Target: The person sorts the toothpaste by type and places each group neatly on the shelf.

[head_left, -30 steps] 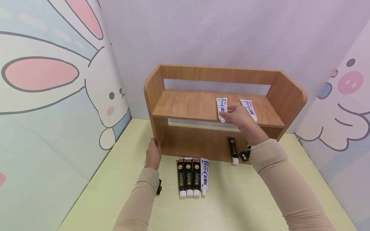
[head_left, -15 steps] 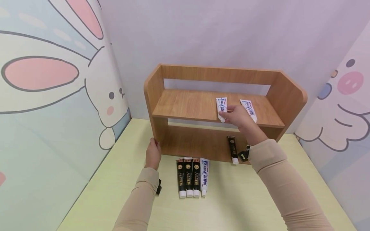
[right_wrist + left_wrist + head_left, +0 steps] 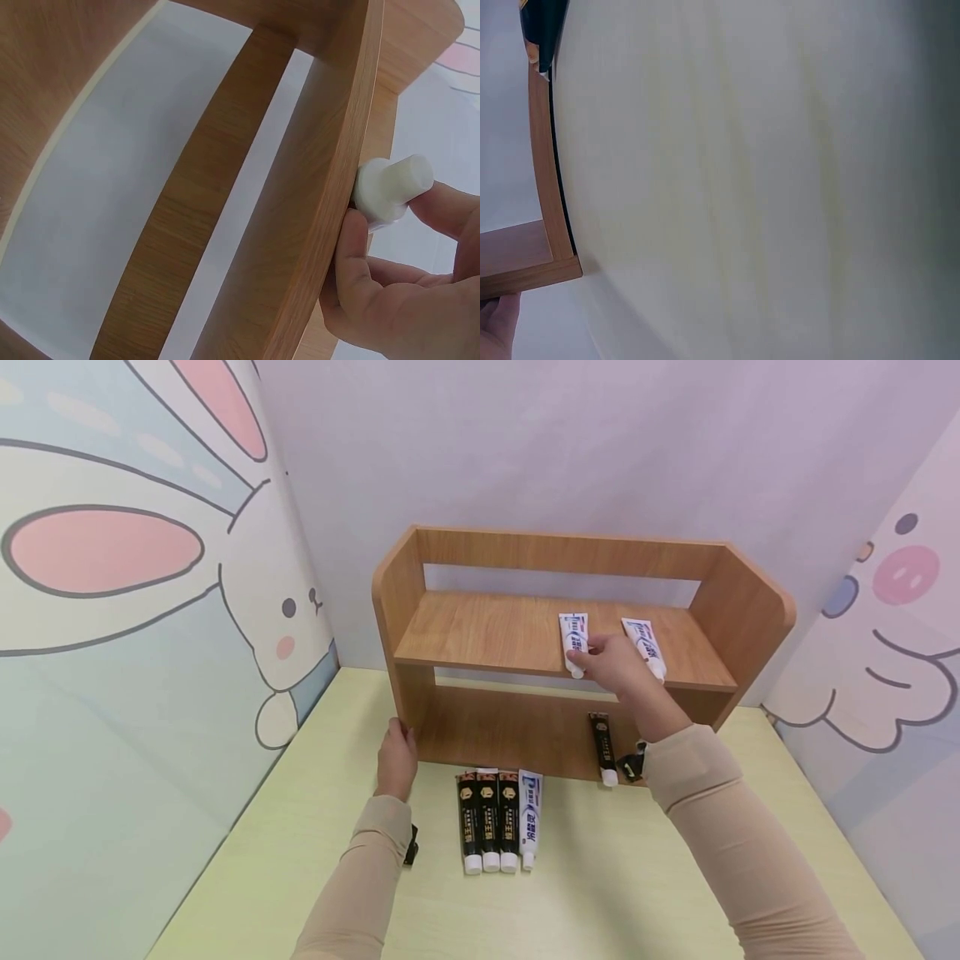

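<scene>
My right hand (image 3: 618, 662) pinches a white toothpaste tube (image 3: 574, 635) near its cap end. That tube lies on the upper board of a wooden shelf (image 3: 480, 631), cap toward me. In the right wrist view its white cap (image 3: 386, 187) juts past the board edge, with thumb and fingers (image 3: 352, 259) on either side. Low at the shelf's left end, my left hand (image 3: 397, 762) touches the outside of the side panel (image 3: 536, 277); most of its fingers are hidden. Another white toothpaste tube (image 3: 643, 645) lies further right on the upper board, partly behind my right hand.
A black toothpaste tube (image 3: 602, 743) lies on the lower board at the right. On the table (image 3: 480, 918) before the shelf, several black tubes (image 3: 489, 822) and one white tube (image 3: 529, 818) lie side by side. Cartoon-printed walls stand left and right.
Hardly anything differs: my right hand and the white toothpaste tube shift very slightly left in view, as the whole scene does. My left hand stays at the side panel.
</scene>
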Demonstrator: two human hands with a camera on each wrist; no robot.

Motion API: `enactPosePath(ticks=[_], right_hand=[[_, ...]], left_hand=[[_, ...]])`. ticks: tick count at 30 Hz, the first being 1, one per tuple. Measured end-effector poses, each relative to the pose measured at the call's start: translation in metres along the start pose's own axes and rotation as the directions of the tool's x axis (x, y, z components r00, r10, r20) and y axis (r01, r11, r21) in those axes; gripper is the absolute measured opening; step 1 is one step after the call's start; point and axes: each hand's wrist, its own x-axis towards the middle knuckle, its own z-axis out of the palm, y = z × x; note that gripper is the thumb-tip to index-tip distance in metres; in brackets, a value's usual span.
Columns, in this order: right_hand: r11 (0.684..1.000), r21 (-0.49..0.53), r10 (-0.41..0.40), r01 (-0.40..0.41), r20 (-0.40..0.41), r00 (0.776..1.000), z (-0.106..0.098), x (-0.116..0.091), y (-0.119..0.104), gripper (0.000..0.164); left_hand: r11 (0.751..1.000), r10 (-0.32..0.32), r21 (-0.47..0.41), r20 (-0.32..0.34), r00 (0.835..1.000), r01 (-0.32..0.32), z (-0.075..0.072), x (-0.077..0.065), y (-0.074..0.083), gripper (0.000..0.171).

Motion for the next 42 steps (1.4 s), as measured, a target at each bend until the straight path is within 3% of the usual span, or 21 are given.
enactPosePath(ticks=[13,18,28,42], right_hand=[[1.0,-0.019,-0.024,0.024,0.002,1.0,-0.001,0.001,0.003,0.055],[0.999,-0.026,-0.042,0.041,-0.011,0.999,-0.001,-0.002,0.006,0.059],[0.995,-0.046,-0.086,0.083,-0.056,0.995,0.0,-0.016,0.005,0.066],[0.992,-0.025,-0.122,0.121,-0.046,0.991,0.006,-0.033,0.006,0.065]], left_hand=[[1.0,-0.027,-0.007,0.012,1.0,0.027,0.0,0.001,0.001,0.031],[1.0,-0.029,-0.001,0.01,1.0,0.029,0.0,0.001,0.001,0.031],[1.0,-0.018,0.005,0.015,1.0,0.018,0.0,0.001,0.0,0.032],[1.0,-0.011,-0.002,0.0,1.0,0.011,0.0,0.002,-0.003,0.031]])
